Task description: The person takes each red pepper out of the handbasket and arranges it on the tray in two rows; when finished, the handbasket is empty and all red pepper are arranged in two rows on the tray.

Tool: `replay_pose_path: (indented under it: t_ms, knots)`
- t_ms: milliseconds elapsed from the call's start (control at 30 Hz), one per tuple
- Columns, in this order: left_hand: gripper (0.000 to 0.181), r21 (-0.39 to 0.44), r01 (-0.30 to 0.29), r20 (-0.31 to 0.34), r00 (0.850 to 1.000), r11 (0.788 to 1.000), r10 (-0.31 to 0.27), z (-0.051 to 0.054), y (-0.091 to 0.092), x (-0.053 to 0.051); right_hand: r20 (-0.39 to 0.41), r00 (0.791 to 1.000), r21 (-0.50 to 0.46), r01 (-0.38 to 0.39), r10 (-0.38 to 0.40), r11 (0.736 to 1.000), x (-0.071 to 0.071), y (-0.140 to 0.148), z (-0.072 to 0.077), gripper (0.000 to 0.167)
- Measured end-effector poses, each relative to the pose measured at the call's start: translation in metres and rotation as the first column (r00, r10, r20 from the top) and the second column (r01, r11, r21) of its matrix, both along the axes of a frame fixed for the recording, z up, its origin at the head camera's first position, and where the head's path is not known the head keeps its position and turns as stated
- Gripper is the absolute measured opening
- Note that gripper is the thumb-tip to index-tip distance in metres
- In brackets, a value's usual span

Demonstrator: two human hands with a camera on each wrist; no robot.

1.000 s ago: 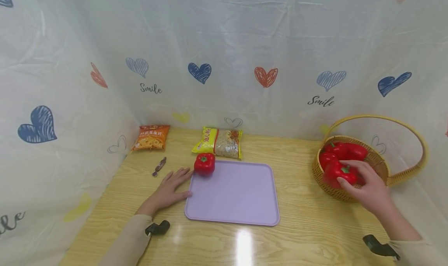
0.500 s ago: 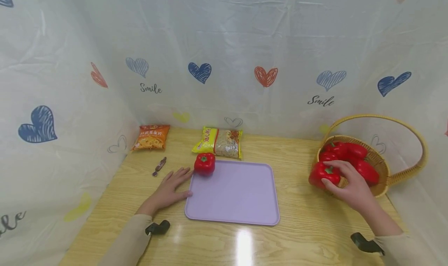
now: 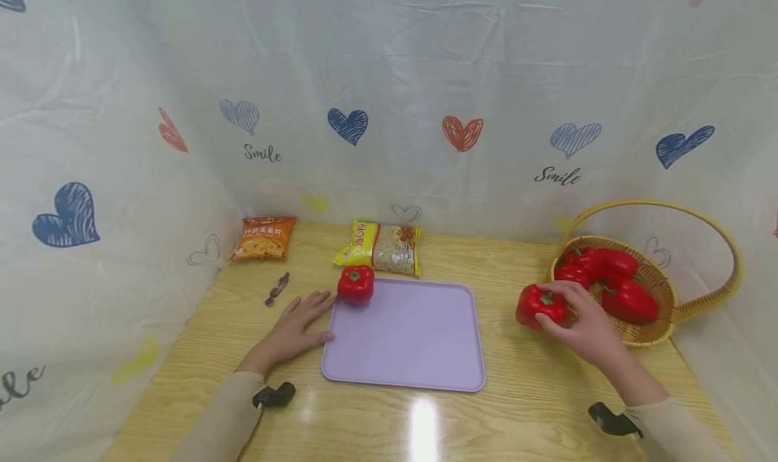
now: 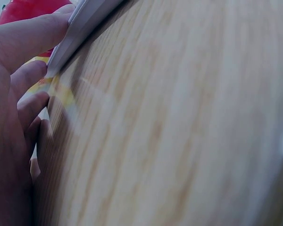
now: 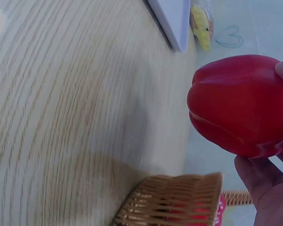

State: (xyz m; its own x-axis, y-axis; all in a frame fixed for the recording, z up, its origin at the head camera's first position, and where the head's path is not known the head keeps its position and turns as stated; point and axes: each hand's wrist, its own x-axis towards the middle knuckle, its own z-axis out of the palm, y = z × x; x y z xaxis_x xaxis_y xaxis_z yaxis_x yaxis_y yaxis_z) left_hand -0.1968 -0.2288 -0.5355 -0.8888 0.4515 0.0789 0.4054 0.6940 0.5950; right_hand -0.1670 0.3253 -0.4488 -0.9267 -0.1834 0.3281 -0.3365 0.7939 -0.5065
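Note:
In the head view my right hand (image 3: 586, 323) grips a red bell pepper (image 3: 537, 306) between thumb and fingers, just left of the wicker basket (image 3: 659, 283). The right wrist view shows this bell pepper (image 5: 240, 106) raised above the table. With fingers spread, my left hand (image 3: 294, 334) rests at the left edge of the lilac tray (image 3: 413, 340); in the left wrist view its fingertips touch the tray rim (image 4: 80, 33). Another red bell pepper (image 3: 355, 285) sits on the tray's far left corner. Several red peppers (image 3: 629, 301) lie inside the basket.
An orange snack bag (image 3: 264, 238) lies at the back left, with a small wrapped candy (image 3: 277, 290) in front of it. Behind the tray is a yellow and clear food packet (image 3: 385, 247). The basket's tall handle (image 3: 732, 259) arches over its right side. A patterned curtain (image 3: 401, 77) encloses the table.
My right hand has carried the bell pepper leftward from over the basket to beyond its left rim. The left hand, the tray and the pepper on it have stayed put.

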Motion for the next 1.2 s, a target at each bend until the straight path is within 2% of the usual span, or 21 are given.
replay_pose_path:
  t_ms: [400, 700, 900, 1200]
  knots:
    - [0.077, -0.001, 0.002, 0.003, 1.0, 1.0, -0.002, -0.001, 0.001, -0.001, 0.026, 0.999, -0.036, -0.02, 0.021, 0.999, -0.006, -0.022, -0.005, 0.052]
    - [0.077, -0.003, 0.002, 0.002, 1.0, 1.0, -0.002, 0.0, 0.001, 0.0, 0.045, 0.998, -0.067, -0.044, 0.047, 0.997, -0.016, -0.036, -0.015, 0.05]
    - [0.076, 0.004, 0.0, -0.015, 1.0, 1.0, 0.0, 0.003, 0.001, 0.002, 0.033, 0.996, -0.083, -0.077, 0.08, 0.994, -0.021, -0.052, -0.015, 0.05]
    - [0.074, 0.008, 0.006, -0.027, 1.0, 1.0, -0.006, 0.004, 0.002, 0.002, 0.067, 0.992, -0.114, -0.096, 0.104, 0.989, -0.026, -0.068, -0.017, 0.052]
